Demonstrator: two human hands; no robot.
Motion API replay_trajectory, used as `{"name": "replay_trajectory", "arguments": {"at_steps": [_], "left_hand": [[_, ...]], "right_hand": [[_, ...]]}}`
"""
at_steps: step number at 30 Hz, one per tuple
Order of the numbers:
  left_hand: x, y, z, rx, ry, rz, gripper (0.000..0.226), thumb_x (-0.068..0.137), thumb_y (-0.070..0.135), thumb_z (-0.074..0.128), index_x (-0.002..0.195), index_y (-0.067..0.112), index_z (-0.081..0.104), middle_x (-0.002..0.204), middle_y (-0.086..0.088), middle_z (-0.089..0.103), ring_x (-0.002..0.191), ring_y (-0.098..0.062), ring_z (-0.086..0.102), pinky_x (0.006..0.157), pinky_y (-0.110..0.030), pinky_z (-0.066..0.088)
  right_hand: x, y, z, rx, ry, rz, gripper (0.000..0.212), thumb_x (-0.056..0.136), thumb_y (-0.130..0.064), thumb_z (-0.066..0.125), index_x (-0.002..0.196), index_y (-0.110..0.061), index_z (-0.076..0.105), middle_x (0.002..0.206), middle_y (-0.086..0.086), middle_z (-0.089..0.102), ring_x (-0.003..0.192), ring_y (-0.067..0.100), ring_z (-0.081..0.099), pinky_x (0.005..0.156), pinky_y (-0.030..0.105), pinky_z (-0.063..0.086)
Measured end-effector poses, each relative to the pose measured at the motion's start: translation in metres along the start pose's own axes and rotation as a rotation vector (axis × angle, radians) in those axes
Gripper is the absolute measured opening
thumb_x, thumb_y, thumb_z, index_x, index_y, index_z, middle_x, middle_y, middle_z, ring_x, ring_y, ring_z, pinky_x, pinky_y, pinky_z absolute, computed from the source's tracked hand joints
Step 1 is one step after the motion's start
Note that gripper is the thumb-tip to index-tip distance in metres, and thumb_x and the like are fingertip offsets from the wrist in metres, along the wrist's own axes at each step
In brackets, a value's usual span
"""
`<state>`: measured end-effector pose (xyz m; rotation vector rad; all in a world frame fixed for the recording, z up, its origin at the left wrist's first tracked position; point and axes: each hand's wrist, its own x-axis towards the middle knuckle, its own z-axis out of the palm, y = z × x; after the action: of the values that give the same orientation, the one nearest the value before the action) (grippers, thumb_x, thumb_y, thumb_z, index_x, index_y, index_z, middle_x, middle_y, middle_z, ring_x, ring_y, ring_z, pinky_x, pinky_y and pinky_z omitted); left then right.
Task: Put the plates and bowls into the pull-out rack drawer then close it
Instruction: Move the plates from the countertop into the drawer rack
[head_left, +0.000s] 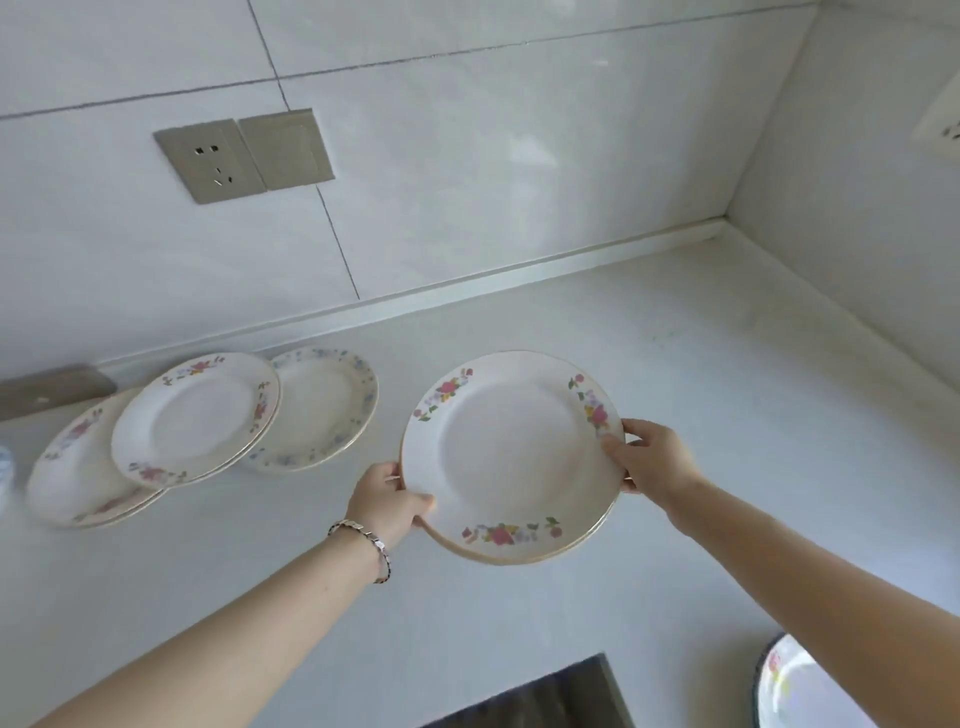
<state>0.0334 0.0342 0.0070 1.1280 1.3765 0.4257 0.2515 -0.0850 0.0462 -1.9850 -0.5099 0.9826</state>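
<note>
Both hands grip one flowered plate (509, 452): my left hand (387, 501) curls round its near-left rim, and my right hand (654, 457) pinches the right rim, over the pale countertop (675, 364). A second rim shows beneath it. I note other plates (197, 415) overlapping at the left, near the wall (467, 156). That wall is white tile with grey joints and carries a metal socket (210, 161) with a blank cover plate (285, 148) touching it. One dish (795, 686) edges in at lower right.

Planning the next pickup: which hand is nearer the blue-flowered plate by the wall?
Left. The left hand grips the held plate just right of the blue-flowered plate; the right hand grips its opposite rim, farther away.
</note>
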Motion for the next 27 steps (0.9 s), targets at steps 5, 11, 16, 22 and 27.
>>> {"name": "replay_trajectory", "arguments": {"at_steps": [5,11,16,22,27], "left_hand": [[-0.117,-0.047,-0.020,-0.138,0.021,-0.014,0.024,0.062,-0.021,0.059,0.069,0.002,0.059,0.075,-0.011,0.062,0.081,-0.029,0.058,0.075,-0.040,0.055],[-0.215,-0.095,-0.066,-0.140,0.082,-0.018,0.025,0.074,-0.024,0.051,0.080,-0.001,0.059,0.086,-0.015,0.064,0.089,-0.031,0.061,0.083,-0.046,0.055],[-0.268,-0.139,-0.119,-0.166,0.130,-0.056,0.027,0.067,-0.020,0.058,0.074,0.006,0.057,0.083,-0.011,0.064,0.093,-0.031,0.061,0.086,-0.050,0.053],[-0.309,-0.208,-0.213,-0.217,0.218,-0.116,0.045,0.072,-0.018,0.058,0.116,-0.006,0.053,0.113,-0.020,0.064,0.110,-0.036,0.060,0.091,-0.053,0.051],[-0.330,-0.257,-0.303,-0.205,0.258,-0.133,0.033,0.073,-0.023,0.054,0.073,0.009,0.054,0.088,-0.014,0.064,0.096,-0.033,0.061,0.085,-0.051,0.053]], "right_hand": [[-0.100,0.024,-0.016,-0.024,-0.079,-0.045,0.012,0.091,-0.010,0.052,0.096,-0.012,0.063,0.069,0.005,0.061,0.057,0.018,0.058,0.064,0.027,0.056],[-0.188,0.057,-0.001,-0.066,-0.175,-0.033,0.013,0.092,-0.012,0.055,0.103,-0.011,0.063,0.063,0.003,0.058,0.039,0.005,0.056,0.043,0.012,0.052],[-0.247,0.076,0.048,-0.041,-0.263,0.010,0.012,0.092,-0.011,0.056,0.103,-0.010,0.062,0.068,0.005,0.061,0.049,0.010,0.062,0.043,0.013,0.053],[-0.310,0.094,0.137,-0.062,-0.359,0.007,0.014,0.093,-0.010,0.055,0.104,-0.011,0.063,0.078,-0.001,0.064,0.061,0.011,0.062,0.051,0.015,0.056],[-0.360,0.112,0.231,-0.070,-0.387,0.046,0.018,0.092,-0.010,0.056,0.109,-0.011,0.061,0.084,0.005,0.066,0.066,0.016,0.061,0.059,0.024,0.060]]}}
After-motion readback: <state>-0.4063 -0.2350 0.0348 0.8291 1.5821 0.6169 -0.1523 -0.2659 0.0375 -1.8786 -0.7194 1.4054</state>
